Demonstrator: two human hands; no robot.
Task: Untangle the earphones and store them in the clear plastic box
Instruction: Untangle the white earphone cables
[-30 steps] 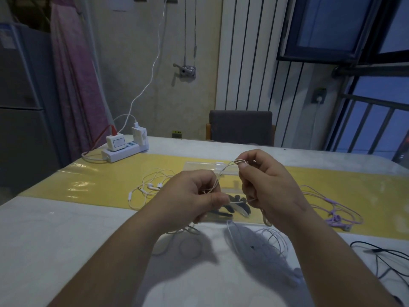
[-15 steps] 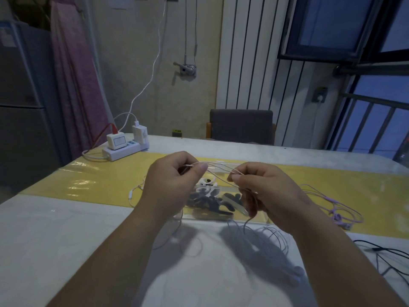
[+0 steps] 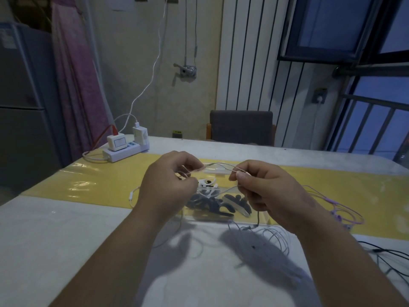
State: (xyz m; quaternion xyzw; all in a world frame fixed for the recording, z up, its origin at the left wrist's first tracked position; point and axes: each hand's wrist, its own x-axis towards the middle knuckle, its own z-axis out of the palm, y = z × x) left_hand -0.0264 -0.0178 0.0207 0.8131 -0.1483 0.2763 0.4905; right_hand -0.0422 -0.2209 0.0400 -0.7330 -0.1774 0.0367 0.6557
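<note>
No text, number or brand can be read. The sticker [image 3: 6,40] on the fridge [image 3: 22,96] is too blurred to make out. The paper [image 3: 121,4] on the wall shows no legible marks. The charger [image 3: 117,144] has a pale panel without readable figures.

Left hand [image 3: 170,185] and right hand [image 3: 272,191] hover side by side — fingertips pinched.
</note>
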